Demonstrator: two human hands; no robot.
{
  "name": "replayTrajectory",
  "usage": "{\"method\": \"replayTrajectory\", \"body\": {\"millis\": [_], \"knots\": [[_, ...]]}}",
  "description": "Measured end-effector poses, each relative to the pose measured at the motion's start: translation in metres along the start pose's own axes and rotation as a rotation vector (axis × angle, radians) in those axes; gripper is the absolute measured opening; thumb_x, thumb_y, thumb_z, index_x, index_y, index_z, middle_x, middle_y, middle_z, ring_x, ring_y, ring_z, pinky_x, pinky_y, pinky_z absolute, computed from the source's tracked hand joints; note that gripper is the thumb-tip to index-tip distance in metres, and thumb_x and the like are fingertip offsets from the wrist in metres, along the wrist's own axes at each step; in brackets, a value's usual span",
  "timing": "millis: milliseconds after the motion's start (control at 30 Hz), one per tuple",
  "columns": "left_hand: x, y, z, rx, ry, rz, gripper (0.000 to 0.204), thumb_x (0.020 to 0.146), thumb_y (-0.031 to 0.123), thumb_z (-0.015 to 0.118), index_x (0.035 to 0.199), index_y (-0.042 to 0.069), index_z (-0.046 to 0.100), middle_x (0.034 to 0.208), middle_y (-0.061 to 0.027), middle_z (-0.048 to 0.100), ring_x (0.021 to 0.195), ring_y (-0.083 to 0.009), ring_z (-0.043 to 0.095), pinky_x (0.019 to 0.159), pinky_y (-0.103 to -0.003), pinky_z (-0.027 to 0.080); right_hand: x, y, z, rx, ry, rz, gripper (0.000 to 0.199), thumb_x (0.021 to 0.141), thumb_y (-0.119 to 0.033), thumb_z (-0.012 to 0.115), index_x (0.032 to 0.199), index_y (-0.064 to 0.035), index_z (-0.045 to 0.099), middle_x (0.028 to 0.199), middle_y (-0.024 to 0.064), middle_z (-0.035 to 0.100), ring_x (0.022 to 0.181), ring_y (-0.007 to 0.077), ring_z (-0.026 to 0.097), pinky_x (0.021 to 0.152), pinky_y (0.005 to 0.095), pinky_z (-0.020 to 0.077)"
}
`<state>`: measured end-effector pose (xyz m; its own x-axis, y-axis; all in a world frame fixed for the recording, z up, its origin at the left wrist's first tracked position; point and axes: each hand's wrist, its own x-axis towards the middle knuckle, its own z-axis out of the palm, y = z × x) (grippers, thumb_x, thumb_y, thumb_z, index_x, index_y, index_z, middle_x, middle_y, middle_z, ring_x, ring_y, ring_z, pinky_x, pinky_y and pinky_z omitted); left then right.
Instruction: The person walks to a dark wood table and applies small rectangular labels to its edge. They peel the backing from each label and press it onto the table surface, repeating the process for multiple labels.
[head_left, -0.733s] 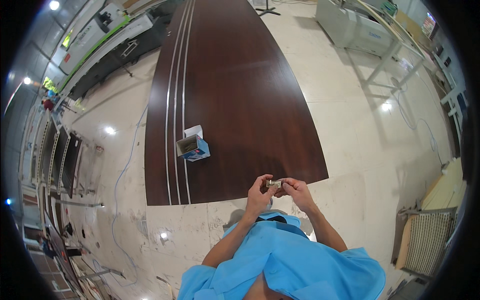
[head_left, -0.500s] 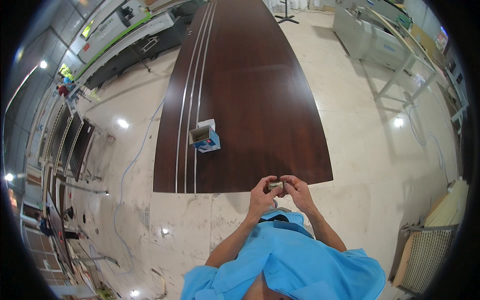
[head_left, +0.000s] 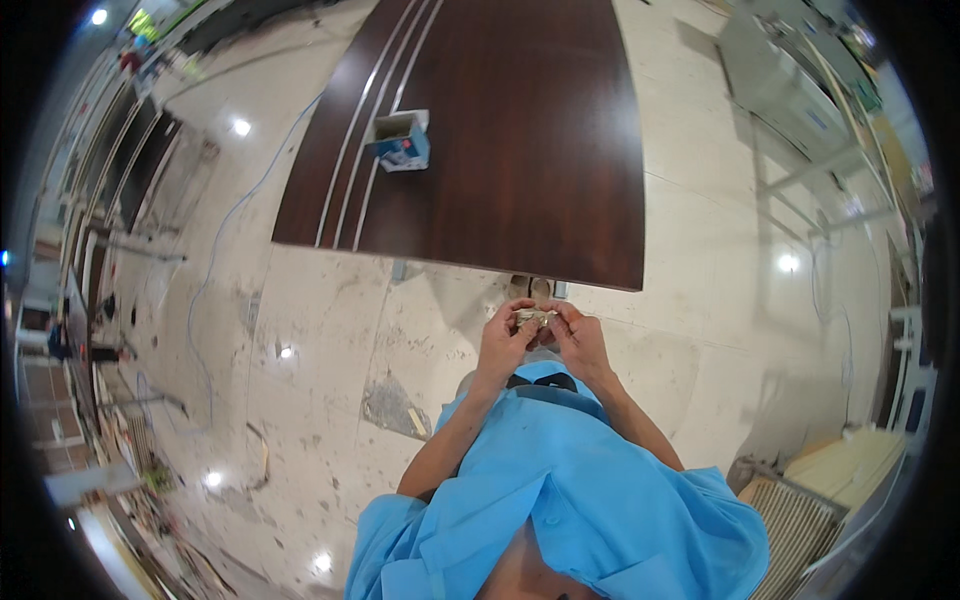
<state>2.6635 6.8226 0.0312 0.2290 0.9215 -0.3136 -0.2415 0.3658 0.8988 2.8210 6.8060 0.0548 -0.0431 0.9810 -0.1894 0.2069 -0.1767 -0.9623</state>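
Note:
Both my hands meet in front of my waist, just off the near edge of a dark brown wood panel (head_left: 520,150). Between their fingertips is a small, pale, shiny thing (head_left: 536,318), too small and blurred to name. My left hand (head_left: 499,345) pinches its left side, the fingers curled. From the right, my right hand (head_left: 582,345) closes on it with thumb and fingers. On the panel, over its silvery inlaid strips, stands an open blue and white cardboard box (head_left: 405,150) with its flap up; what it holds cannot be made out.
The panel's near corner juts out close ahead of my hands. A thin blue hose (head_left: 226,215) trails over the pale tiled floor on the left, near racks holding panels (head_left: 130,165). At right are a grey machine (head_left: 775,85) and a ribbed slab (head_left: 790,520).
My view has tilted down and shifted, so the panel and box sit higher in the picture. My hands stay together on the small pale thing, now apart from the panel's edge in view.

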Motion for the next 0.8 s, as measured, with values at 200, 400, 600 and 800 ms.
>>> {"method": "replayTrajectory", "body": {"millis": [200, 400, 600, 800], "knots": [[0.018, -0.01, 0.039, 0.209, 0.234, 0.149, 0.033, 0.097, 0.007, 0.062, 0.13, 0.001, 0.057, 0.101, -0.0094, 0.071, 0.086, -0.0134, 0.066, 0.075, -0.028, 0.053, 0.031, 0.017, -0.03, 0.057, -0.001, 0.044, 0.022, 0.099, -0.008, 0.058, 0.116, 0.0033, 0.064, 0.083, 0.0105, 0.071, 0.074, 0.0144, 0.068, 0.072, 0.0282, 0.0551], [0.061, -0.015, 0.11, 0.263, 0.457, 0.153, 0.039, 0.096, 0.01, 0.064, 0.133, 0.002, 0.056, 0.105, -0.0091, 0.069, 0.088, -0.014, 0.066, 0.079, -0.029, 0.053, 0.083, 0.025, -0.114, 0.003, -0.191, -0.045, 0.023, 0.094, -0.001, 0.061, 0.116, 0.0045, 0.065, 0.094, 0.0103, 0.07, 0.081, 0.0138, 0.066, 0.074, 0.0281, 0.0549], [0.083, -0.033, 0.174, 0.312, 0.531, 0.119, 0.045, 0.093, 0.013, 0.067, 0.136, 0.007, 0.055, 0.114, -0.0127, 0.069, 0.098, -0.0229, 0.07, 0.085, -0.032, 0.054, 0.121, 0.037, -0.179, -0.025, -0.404, 0.086, 0.022, 0.1, -0.002, 0.055, 0.119, 0.0044, 0.062, 0.096, 0.0109, 0.071, 0.085, 0.0158, 0.07, 0.077, 0.0295, 0.0582], [0.098, -0.047, 0.18, 0.108, 0.72, 0.088, 0.04, 0.093, 0.012, 0.065, 0.133, 0.009, 0.059, 0.112, -0.0126, 0.07, 0.096, -0.0181, 0.069, 0.085, -0.032, 0.054, 0.146, 0.03, -0.175, 0.056, -0.55, 0.065, 0.021, 0.101, -0.002, 0.054, 0.119, 0.0055, 0.062, 0.099, 0.0111, 0.07, 0.088, 0.0169, 0.071, 0.082, 0.0297, 0.0579]]}}
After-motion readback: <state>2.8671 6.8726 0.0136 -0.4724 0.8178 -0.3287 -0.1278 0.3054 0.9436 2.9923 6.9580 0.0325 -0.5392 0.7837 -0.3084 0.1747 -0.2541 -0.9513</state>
